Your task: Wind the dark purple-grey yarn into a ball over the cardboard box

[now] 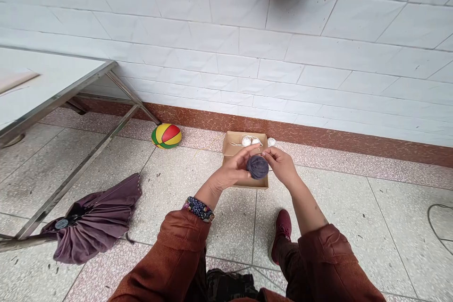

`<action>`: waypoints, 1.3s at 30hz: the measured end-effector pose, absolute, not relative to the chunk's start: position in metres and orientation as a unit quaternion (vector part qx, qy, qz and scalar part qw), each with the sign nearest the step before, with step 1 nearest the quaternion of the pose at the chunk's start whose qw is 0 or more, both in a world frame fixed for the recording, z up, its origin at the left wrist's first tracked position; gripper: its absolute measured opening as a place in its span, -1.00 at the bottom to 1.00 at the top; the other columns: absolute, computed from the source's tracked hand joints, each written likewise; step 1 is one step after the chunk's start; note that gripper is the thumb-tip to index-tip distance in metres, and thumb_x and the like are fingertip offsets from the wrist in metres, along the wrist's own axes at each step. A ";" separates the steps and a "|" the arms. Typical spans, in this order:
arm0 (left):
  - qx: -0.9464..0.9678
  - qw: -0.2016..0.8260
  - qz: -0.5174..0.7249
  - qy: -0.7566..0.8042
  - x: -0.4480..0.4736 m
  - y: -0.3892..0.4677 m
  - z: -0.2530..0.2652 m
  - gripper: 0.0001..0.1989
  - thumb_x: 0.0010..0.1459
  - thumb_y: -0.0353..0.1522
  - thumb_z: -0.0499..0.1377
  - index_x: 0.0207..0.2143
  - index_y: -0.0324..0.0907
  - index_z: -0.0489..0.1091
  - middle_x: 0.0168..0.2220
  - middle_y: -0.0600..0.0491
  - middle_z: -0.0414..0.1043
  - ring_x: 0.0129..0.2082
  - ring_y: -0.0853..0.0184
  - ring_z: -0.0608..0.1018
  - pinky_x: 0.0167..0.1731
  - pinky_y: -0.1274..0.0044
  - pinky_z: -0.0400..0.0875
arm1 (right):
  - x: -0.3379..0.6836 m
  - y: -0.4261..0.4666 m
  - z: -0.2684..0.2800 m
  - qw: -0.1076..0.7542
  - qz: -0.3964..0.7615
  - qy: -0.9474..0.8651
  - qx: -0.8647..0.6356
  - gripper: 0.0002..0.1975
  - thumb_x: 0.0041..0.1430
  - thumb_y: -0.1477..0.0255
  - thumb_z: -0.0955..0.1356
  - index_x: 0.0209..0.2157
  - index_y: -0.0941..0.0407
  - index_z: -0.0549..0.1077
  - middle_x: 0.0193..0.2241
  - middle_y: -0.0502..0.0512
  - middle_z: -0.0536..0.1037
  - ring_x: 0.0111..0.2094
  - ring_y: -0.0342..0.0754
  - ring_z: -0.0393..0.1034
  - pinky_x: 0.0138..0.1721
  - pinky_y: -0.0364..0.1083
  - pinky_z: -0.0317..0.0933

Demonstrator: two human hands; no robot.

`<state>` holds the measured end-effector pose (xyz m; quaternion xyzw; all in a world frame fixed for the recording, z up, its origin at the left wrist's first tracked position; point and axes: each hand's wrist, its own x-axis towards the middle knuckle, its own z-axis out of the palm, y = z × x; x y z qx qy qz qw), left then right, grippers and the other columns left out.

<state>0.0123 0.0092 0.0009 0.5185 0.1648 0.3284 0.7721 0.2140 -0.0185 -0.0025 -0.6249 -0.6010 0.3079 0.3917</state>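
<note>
One round, dark-grey yarn ball (257, 167) sits clamped in the left hand (231, 170), the right hand's (282, 166) thumb and forefinger pinched together at its edge.
Should the left grip slacken, it could drop and unwind. Below both hands lies one open, brown cardboard box (261, 184); beyond them, three white yarn balls (246, 140), two inside, one just outside. Well left of the left hand: one red-yellow-green ball (166, 136).

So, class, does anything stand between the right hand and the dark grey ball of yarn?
Nothing visible does: the right hand is close beside the dark grey ball of yarn, which the left hand holds. The white yarn balls lie beyond, in and beside the cardboard box.
</note>
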 end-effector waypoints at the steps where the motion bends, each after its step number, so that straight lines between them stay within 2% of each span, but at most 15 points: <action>1: 0.493 0.776 0.351 0.176 0.011 0.011 0.000 -0.25 -0.05 -0.38 0.36 0.24 -0.06 0.31 0.09 -0.08 0.41 0.07 0.15 0.46 0.05 0.37 0.34 | 0.214 -0.018 -0.005 0.373 0.305 -0.613 -0.626 -0.76 0.27 0.26 0.29 -0.40 0.08 0.48 -0.47 0.02 0.50 -0.42 -0.04 0.35 -0.34 -0.09 0.17; 4: 0.430 0.774 0.405 0.230 0.009 0.017 -0.003 -0.45 -0.04 -0.35 0.34 0.07 -0.13 0.42 0.03 -0.08 0.45 -0.02 0.19 0.50 -0.04 0.37 0.41 | 0.212 -0.019 -0.009 0.326 0.306 -0.668 -0.595 -0.80 0.30 0.33 0.28 -0.35 0.08 0.49 -0.40 0.04 0.53 -0.36 -0.03 0.39 -0.30 -0.08 0.19; 7: 0.409 0.726 0.444 0.329 0.010 0.024 -0.008 -0.53 -0.07 -0.37 0.33 -0.04 -0.16 0.41 -0.07 -0.04 0.48 -0.09 0.21 0.51 -0.08 0.35 0.45 | 0.205 -0.023 -0.006 0.304 0.317 -0.728 -0.527 -0.80 0.34 0.36 0.28 -0.33 0.07 0.50 -0.36 0.04 0.54 -0.33 -0.05 0.39 -0.26 -0.08 0.22; 9: 0.438 0.665 0.451 0.405 0.011 0.028 -0.012 -0.54 -0.09 -0.39 0.32 -0.06 -0.17 0.41 -0.13 -0.03 0.48 -0.12 0.22 0.51 -0.06 0.32 0.44 | 0.199 -0.026 0.000 0.299 0.331 -0.751 -0.487 -0.81 0.36 0.37 0.28 -0.31 0.07 0.50 -0.37 0.02 0.54 -0.36 -0.07 0.39 -0.25 -0.09 0.24; 12: 0.533 0.555 0.427 0.475 0.011 0.031 -0.020 -0.51 -0.12 -0.43 0.30 -0.05 -0.18 0.43 -0.05 -0.05 0.43 -0.12 0.22 0.51 0.00 0.29 0.41 | 0.195 -0.030 0.013 0.322 0.365 -0.752 -0.444 -0.84 0.35 0.36 0.30 -0.25 0.05 0.52 -0.32 0.02 0.57 -0.33 -0.08 0.43 -0.22 -0.09 0.28; 16: 0.641 0.501 0.368 0.450 0.011 0.029 -0.026 -0.41 -0.18 -0.46 0.31 0.01 -0.15 0.44 0.03 -0.09 0.35 0.00 0.12 0.47 0.01 0.29 0.39 | 0.199 -0.032 0.026 0.402 0.368 -0.709 -0.447 -0.85 0.33 0.33 0.33 -0.24 0.04 0.54 -0.29 0.05 0.59 -0.28 -0.04 0.46 -0.21 -0.06 0.30; 18: 0.664 0.525 0.330 0.418 0.012 0.025 -0.025 -0.31 -0.17 -0.47 0.31 0.11 -0.12 0.38 0.05 -0.09 0.34 0.02 0.10 0.46 -0.02 0.30 0.39 | 0.203 -0.031 0.028 0.439 0.351 -0.686 -0.462 -0.85 0.33 0.32 0.33 -0.26 0.04 0.53 -0.31 0.05 0.58 -0.27 -0.03 0.45 -0.20 -0.05 0.30; 21: 0.662 0.609 0.258 0.353 0.013 0.016 -0.018 -0.10 -0.12 -0.50 0.28 0.32 -0.05 0.16 0.07 -0.10 0.33 -0.05 0.18 0.48 -0.11 0.35 0.41 | 0.208 -0.027 0.024 0.469 0.314 -0.652 -0.506 -0.83 0.33 0.32 0.32 -0.30 0.06 0.51 -0.32 0.05 0.56 -0.26 -0.03 0.43 -0.17 -0.05 0.27; 24: 0.638 0.693 0.218 0.254 0.012 0.011 -0.007 -0.01 -0.08 -0.50 0.30 0.39 0.07 0.03 0.09 -0.09 0.35 -0.04 0.20 0.49 -0.12 0.38 0.39 | 0.210 -0.023 0.014 0.460 0.281 -0.625 -0.565 -0.81 0.31 0.30 0.31 -0.33 0.08 0.48 -0.34 0.06 0.54 -0.29 -0.02 0.41 -0.21 -0.06 0.24; 26: 0.603 0.737 0.236 0.192 0.011 0.010 -0.003 -0.09 -0.05 -0.47 0.32 0.35 0.07 0.13 0.14 -0.08 0.35 0.04 0.16 0.46 -0.04 0.36 0.37 | 0.211 -0.021 0.008 0.432 0.273 -0.618 -0.597 -0.78 0.30 0.28 0.30 -0.37 0.08 0.46 -0.40 0.04 0.51 -0.34 -0.03 0.38 -0.26 -0.07 0.21; 30: 0.509 0.781 0.329 0.154 0.007 0.011 -0.003 -0.36 -0.04 -0.41 0.34 0.16 -0.10 0.41 0.16 -0.10 0.39 0.13 0.11 0.42 0.09 0.36 0.29 | 0.211 -0.020 0.000 0.370 0.287 -0.626 -0.623 -0.74 0.31 0.27 0.26 -0.42 0.07 0.42 -0.47 0.02 0.47 -0.41 -0.03 0.33 -0.34 -0.09 0.15; 34: 0.408 0.821 0.369 0.156 0.004 0.014 -0.005 -0.40 -0.05 -0.37 0.33 0.11 -0.17 0.44 0.06 -0.14 0.48 0.02 0.10 0.51 -0.05 0.37 0.39 | 0.209 -0.020 0.000 0.349 0.308 -0.621 -0.630 -0.74 0.30 0.26 0.24 -0.38 0.06 0.44 -0.47 0.02 0.48 -0.41 -0.03 0.33 -0.34 -0.09 0.15; 39: 0.338 0.837 0.401 0.159 0.001 0.015 -0.002 -0.34 -0.14 -0.34 0.35 0.09 -0.23 0.44 -0.03 -0.14 0.51 -0.11 0.12 0.55 -0.24 0.41 0.45 | 0.209 -0.022 0.004 0.378 0.363 -0.580 -0.624 -0.70 0.31 0.18 0.23 -0.31 0.06 0.47 -0.55 -0.03 0.37 -0.48 -0.05 0.26 -0.40 -0.10 0.14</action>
